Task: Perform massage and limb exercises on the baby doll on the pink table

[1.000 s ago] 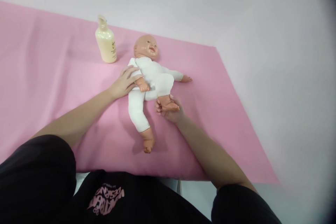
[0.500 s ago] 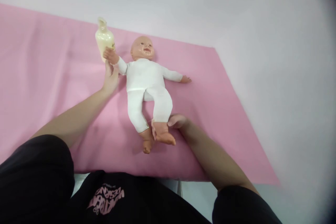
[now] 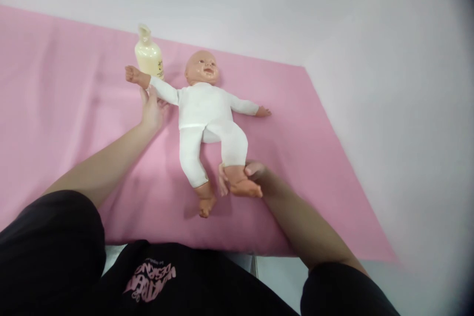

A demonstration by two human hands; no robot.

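Baby doll (image 3: pixel 205 108) was flat on its back on the pink sheet (image 3: pixel 66 108), face up, head toward the far edge and feet toward the person. So its long axis ran roughly far-to-near, leaning a bit leftward at the feet end. Both arms were stretched out sideways, which made it pretty wide across: one arm went out to the left, the other to the right with its little hand resting on the sheet.

Left hand (image 3: pixel 151 108) was under the doll's outstretched arm by the wrist, fingers curled loosely around the sleeve, propping it up so the doll's fist stuck out past them. Right hand (image 3: pixel 246 177) had the doll's foot, thumb on top by the ankle and fingers wrapped underneath, a closed grip, with that foot lifted a little off the sheet. The other leg lay straight with its foot down on the sheet.

Cream lotion bottle (image 3: pixel 148 55) stood upright just behind the raised arm, very near the doll's fist; whether they touched couldn't be made out. That was the tight spot.

Room-wise, lots of bare pink sheet to the left, a decent strip to the right before the sheet's edge met the white surface (image 3: pixel 370 59). The near edge of the sheet sat just below the doll's feet, close to the person's black shirt (image 3: pixel 166 281).
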